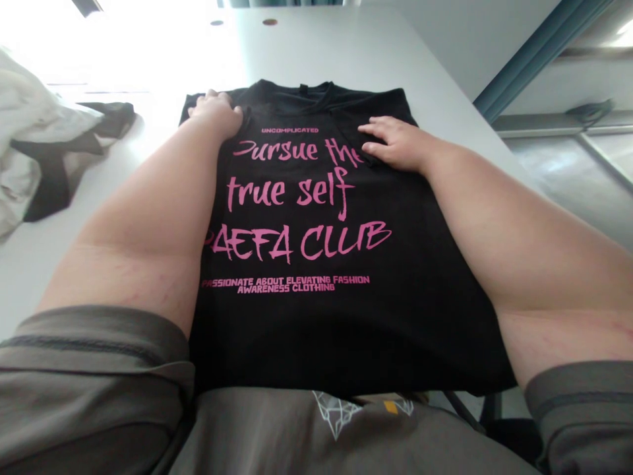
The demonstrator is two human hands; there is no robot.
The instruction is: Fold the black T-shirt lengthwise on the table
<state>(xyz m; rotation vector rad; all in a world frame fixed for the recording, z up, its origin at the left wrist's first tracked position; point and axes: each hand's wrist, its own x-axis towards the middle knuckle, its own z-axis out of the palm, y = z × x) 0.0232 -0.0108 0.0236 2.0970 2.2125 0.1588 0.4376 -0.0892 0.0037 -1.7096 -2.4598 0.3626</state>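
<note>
A black T-shirt point(316, 330) with pink lettering lies front side up, its collar at the far end and its hem close to my body. Near its upper left shoulder rests my left hand point(213, 113), fingers spread and bent a little over the cloth. My right hand point(398, 142) lies on the right side of the chest, palm down with the fingers stretched out. Under those fingers a sleeve looks folded inward, covering the end of the top line of script. Both forearms hide parts of the shirt's side edges.
The white table point(366, 49) carries the shirt and has two round holes at its far end. A heap of white and dark cloth point(44, 138) sits on the left. Teal curtains point(539, 56) hang at the right, beyond the table edge.
</note>
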